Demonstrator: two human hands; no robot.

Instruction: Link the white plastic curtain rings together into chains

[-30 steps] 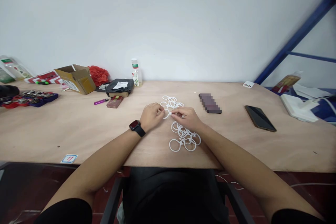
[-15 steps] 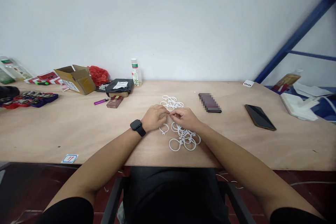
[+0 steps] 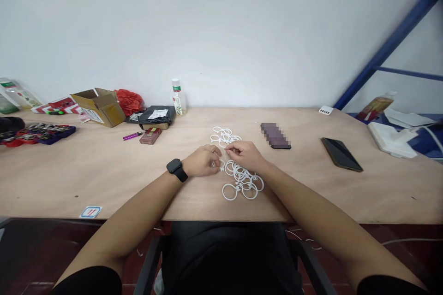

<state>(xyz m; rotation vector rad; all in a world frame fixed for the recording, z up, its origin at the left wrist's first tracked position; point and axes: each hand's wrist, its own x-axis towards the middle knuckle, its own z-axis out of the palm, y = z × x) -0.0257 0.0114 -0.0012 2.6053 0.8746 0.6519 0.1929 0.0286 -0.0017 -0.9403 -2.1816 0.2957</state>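
Two groups of white plastic rings lie on the wooden table (image 3: 104,170): a loose far pile (image 3: 224,135) and a linked near cluster (image 3: 242,181). My left hand (image 3: 201,161), with a black smartwatch (image 3: 176,169) on its wrist, rests low on the table with its fingers curled round a white ring at the cluster's left edge. My right hand (image 3: 244,154) hovers just right of it, thumb and forefinger pinched together over the rings. What the pinch holds is too small to make out.
A pixelated dark object (image 3: 276,135) and a black phone (image 3: 341,154) lie to the right. At the left stand a cardboard box (image 3: 98,106), red bag (image 3: 129,100), bottle (image 3: 177,97), purple lighter (image 3: 131,136) and small red box (image 3: 150,135). A blue frame (image 3: 387,46) rises at right.
My left hand has dropped towards the table and drawn slightly nearer me, bringing a ring down beside the near cluster. The right hand stayed nearly in place.
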